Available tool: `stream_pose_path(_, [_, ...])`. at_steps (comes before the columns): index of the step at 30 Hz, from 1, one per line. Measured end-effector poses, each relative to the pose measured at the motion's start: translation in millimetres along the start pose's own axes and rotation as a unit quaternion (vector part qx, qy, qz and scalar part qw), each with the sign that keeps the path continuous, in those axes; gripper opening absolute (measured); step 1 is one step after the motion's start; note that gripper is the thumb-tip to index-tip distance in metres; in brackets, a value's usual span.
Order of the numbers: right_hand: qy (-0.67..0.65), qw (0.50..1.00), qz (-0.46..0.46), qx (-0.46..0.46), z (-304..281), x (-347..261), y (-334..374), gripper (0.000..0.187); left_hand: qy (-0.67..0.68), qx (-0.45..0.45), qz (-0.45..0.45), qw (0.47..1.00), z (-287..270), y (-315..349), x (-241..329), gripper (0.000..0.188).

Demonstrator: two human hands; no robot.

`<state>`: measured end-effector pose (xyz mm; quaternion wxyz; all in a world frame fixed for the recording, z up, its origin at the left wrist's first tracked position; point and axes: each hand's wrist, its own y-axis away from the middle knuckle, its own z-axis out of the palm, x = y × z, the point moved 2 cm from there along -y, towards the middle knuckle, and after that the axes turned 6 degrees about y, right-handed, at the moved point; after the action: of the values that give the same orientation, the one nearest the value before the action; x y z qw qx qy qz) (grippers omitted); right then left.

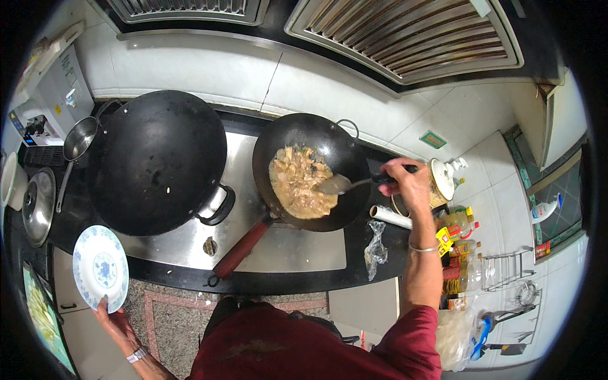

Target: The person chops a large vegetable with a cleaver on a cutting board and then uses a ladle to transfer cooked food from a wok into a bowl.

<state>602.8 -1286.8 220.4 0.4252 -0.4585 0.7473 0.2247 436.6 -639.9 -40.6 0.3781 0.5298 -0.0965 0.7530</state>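
Note:
My left hand (pixel 111 322) grips the near rim of a white plate with blue floral patterns (pixel 101 266), thumb on top. The plate is bare and held off the front left of the counter. My right hand (pixel 405 178) is closed round the black handle of a metal spatula (pixel 334 185). Its blade dips into the right side of the sliced, saucy food (pixel 301 177) lying in a dark wok (pixel 350 158). The wok sits on the stove; its wooden handle (pixel 244 248) points toward me and is untouched.
A larger black wok (pixel 158 158) stands on the left burner, beside a ladle (pixel 80 139) and a metal lid (pixel 39 206). Right of the stove lie a white roll (pixel 389 216), crumpled plastic (pixel 376 250) and several bottles (pixel 465 253). A cleaver (pixel 506 349) hangs on the right wall.

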Motion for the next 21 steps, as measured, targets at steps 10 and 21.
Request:
stream_pose_path(10, [0.007,0.995,-0.090,-0.040,46,26,-42,0.015,0.075,-0.003,0.038,0.996,-11,-17,-4,0.042])
stream_pose_path(21, [-0.088,0.995,-0.008,-0.035,40,10,-11,0.019,0.090,-0.011,0.038,0.995,4,-9,-2,0.045])
